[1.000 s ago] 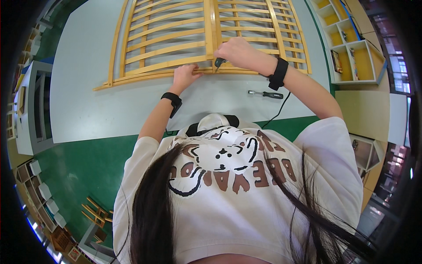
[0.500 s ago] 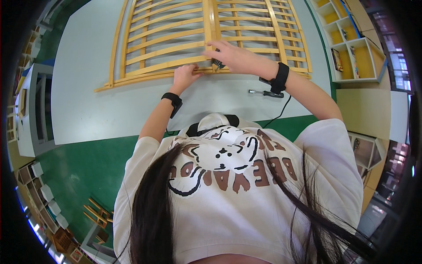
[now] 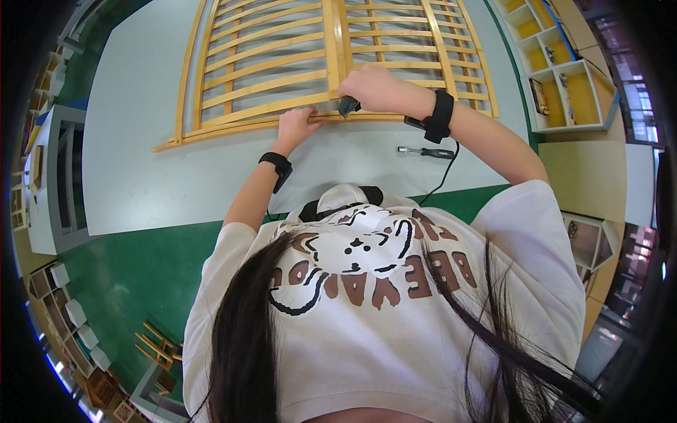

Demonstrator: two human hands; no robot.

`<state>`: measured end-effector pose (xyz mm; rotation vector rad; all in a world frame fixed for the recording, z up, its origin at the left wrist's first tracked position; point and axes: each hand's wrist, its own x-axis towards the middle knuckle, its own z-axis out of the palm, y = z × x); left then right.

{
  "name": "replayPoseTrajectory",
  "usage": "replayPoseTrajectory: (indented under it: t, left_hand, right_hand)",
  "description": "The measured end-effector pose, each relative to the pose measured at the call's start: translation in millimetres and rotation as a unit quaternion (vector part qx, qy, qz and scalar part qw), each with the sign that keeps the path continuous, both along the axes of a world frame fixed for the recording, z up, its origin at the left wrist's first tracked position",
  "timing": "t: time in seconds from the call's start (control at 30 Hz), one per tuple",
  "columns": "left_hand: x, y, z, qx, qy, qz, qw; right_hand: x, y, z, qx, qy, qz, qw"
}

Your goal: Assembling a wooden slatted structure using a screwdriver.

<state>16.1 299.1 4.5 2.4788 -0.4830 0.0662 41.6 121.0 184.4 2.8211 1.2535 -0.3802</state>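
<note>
One slatted wooden frame (image 3: 330, 42) lies on the pale tabletop (image 3: 134, 155) — the right hand (image 3: 379, 89) has its grip clamped on a dark tool (image 3: 348, 106) by the near rail (image 3: 233, 128). The left hand (image 3: 296, 128) touches that rail — clamped or not, I cannot tell. A black-handled driver (image 3: 437, 153) lies nearby.

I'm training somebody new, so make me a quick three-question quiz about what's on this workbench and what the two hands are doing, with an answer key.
1. Which hand holds the dark tool?
2. True or false: the left hand is touching the wooden frame.
3. Where does the loose black-handled tool lie?
A: on the floor
B: on the table, nearer the person than the frame
C: on a shelf

Key:
1. The right hand.
2. True.
3. B.
</note>
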Motion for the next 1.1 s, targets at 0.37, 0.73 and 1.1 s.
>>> replayPoseTrajectory:
  t: [0.37,0.73,1.1]
  left_hand:
    - [0.0,-0.3,4.7,0.006,-0.007,0.001,1.000]
    - [2.4,0.0,17.2,0.016,0.074,0.002,0.997]
    - [1.2,-1.6,8.9,-0.002,0.037,0.012,0.999]
  right_hand:
    - [-13.4,-11.0,3.0,0.069,0.017,0.040,0.997]
    - [3.2,-27.2,-6.8,0.082,0.130,-0.061,0.986]
    - [-1.3,-9.3,9.6,-0.015,-0.105,0.108,0.988]
